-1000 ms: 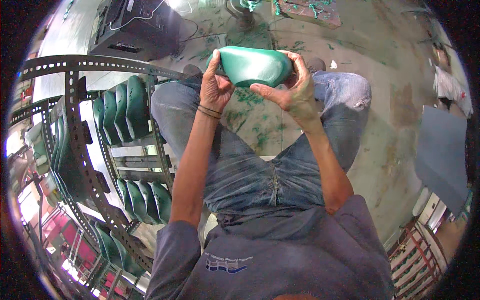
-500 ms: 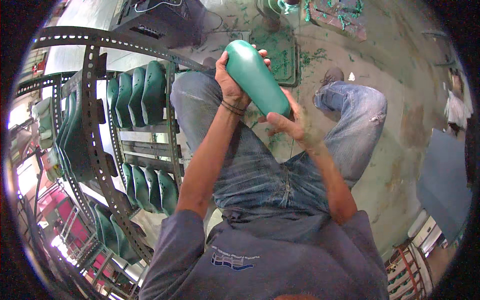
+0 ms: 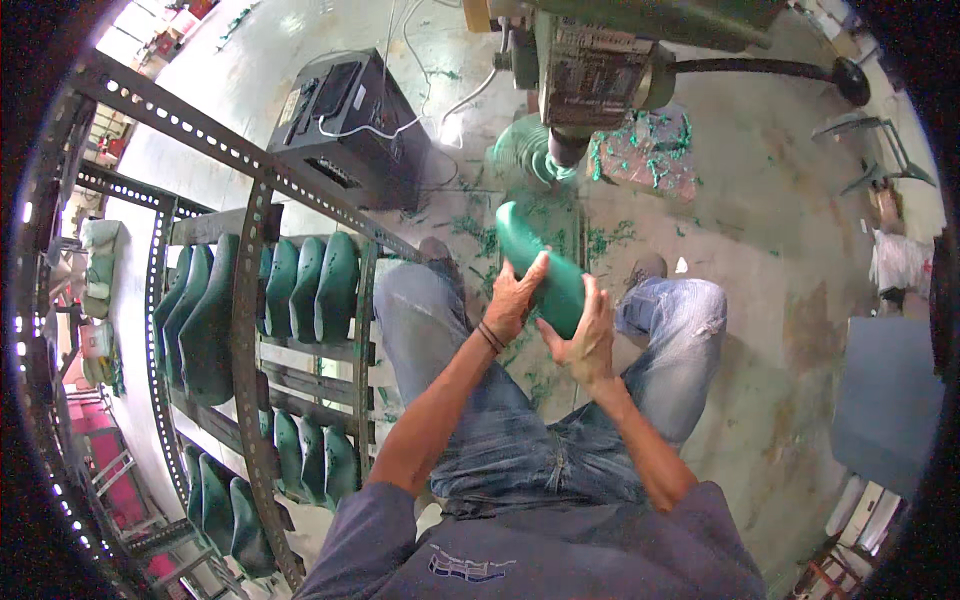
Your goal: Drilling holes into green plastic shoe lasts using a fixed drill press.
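A glossy green shoe last (image 3: 560, 292) is held between both hands above my knees, tilted, with its narrow curved end up toward the machine. My left hand (image 3: 517, 302) grips its left side, thumb lying across the face. Around the broader lower end curl the fingers of my right hand (image 3: 588, 338), with the thumb on the near side. A machine (image 3: 600, 75) with a dark round spindle hangs beyond the last, and the two are apart.
On the left, a perforated metal rack (image 3: 250, 290) carries several green lasts (image 3: 337, 288). A black computer case (image 3: 345, 130) with cables stands behind it. Green shavings litter the floor and a flat board (image 3: 650, 165). At the right is a grey panel (image 3: 888, 400).
Both hands have lowered the last toward me and turned it, so its narrow curved end points up. My view has lifted, bringing the machine into sight.
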Motion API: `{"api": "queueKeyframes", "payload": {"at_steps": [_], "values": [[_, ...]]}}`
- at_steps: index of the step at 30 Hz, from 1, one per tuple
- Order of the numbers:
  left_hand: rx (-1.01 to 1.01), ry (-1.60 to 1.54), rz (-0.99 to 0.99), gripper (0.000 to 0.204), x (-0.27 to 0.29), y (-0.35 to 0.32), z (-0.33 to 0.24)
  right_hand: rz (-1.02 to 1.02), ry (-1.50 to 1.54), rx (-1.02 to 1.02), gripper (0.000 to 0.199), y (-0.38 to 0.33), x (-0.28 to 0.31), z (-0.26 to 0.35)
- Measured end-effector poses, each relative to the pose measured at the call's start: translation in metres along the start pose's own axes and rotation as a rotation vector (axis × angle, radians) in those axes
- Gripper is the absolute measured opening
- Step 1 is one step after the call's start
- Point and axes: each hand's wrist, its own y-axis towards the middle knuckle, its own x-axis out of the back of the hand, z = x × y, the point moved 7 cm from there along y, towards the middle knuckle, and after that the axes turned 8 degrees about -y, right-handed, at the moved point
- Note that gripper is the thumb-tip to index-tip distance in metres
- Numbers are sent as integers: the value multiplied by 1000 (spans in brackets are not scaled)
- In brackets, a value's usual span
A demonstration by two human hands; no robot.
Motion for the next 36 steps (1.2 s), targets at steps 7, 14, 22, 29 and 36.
{"api": "queueKeyframes", "payload": {"at_steps": [7, 14, 22, 29, 36], "values": [[381, -173, -189, 66, 1, -17, -16, 92, 289, 161, 79, 5, -27, 14], [213, -34, -206, 97, -10, -59, -38, 134, 178, 288, 93, -17, -9, 39], [-528, 509, -251, 83, 71, -153, -246, 288, 158, 276, 30, -16, -43, -6], [-368, 1150, -780, 85, 121, -313, -378, 456, 203, -7, 27, 1, -73, -78], [-7, 1608, -706, 77, 89, -389, -454, 505, 210, 200, 30, -14, -89, -64]]}}
